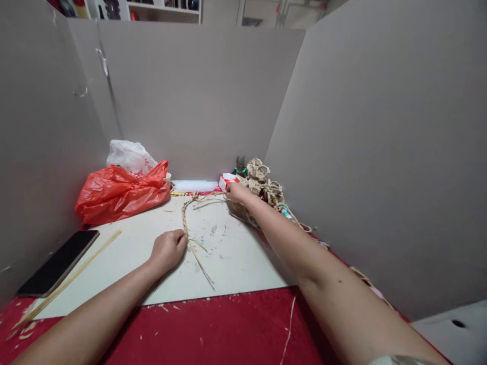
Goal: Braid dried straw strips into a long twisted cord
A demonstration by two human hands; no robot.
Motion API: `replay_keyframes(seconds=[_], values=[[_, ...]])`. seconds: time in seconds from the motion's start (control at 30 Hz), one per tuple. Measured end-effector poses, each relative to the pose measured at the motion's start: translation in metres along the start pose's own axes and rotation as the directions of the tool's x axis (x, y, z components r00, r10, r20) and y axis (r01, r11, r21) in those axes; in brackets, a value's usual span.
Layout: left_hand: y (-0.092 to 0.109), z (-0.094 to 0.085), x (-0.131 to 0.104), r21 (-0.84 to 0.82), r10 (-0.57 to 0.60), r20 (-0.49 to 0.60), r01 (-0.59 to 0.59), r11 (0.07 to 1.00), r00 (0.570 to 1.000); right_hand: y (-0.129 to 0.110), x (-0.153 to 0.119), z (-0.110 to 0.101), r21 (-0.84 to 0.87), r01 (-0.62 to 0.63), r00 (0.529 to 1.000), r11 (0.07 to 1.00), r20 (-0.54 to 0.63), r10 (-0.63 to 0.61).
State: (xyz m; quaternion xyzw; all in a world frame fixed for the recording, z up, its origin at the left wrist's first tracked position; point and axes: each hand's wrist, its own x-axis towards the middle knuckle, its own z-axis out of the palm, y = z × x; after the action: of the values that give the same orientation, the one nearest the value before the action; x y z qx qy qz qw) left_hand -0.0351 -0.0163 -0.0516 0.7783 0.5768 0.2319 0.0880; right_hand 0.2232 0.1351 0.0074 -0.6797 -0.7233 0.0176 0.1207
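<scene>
A braided straw cord (pixel 184 215) curves over the white board (pixel 236 263), with loose strands splayed at its lower end. My left hand (pixel 170 249) is closed on the cord near that end, resting on the board. Farther off, my right hand (pixel 236 193) is closed at the far edge of the board, where thin strands run from the cord's upper end to its fingers. What exactly its fingertips hold is too small to make out. Just beyond and right of it lies a heap of twisted rope pieces (pixel 256 172).
A red plastic bag (pixel 122 195) and a white bag (pixel 131 156) sit at the back left. A black phone (pixel 59 263) and long straw strips (pixel 81 266) lie left. Grey panels (pixel 190 91) enclose the red-covered table (pixel 198 334). Green-handled pliers (pixel 240 167) stand behind the rope heap.
</scene>
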Motion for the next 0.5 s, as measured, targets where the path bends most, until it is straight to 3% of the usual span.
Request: replay_keyframes(seconds=[0.23,0.4,0.5], values=[[0.0,-0.001,-0.001,-0.033,0.05,-0.05,-0.052,0.998,0.997,0.01,-0.003,0.003,0.042,-0.07,0.983,0.997,-0.165,0.076],[0.0,-0.001,-0.003,-0.041,0.064,-0.125,-0.069,0.997,0.99,0.013,-0.014,-0.005,0.227,-0.047,0.897,0.973,-0.419,0.142],[-0.001,-0.001,-0.003,-0.04,0.069,-0.15,-0.076,0.996,0.986,0.017,-0.02,-0.015,0.292,-0.041,0.885,0.956,-0.434,0.17]])
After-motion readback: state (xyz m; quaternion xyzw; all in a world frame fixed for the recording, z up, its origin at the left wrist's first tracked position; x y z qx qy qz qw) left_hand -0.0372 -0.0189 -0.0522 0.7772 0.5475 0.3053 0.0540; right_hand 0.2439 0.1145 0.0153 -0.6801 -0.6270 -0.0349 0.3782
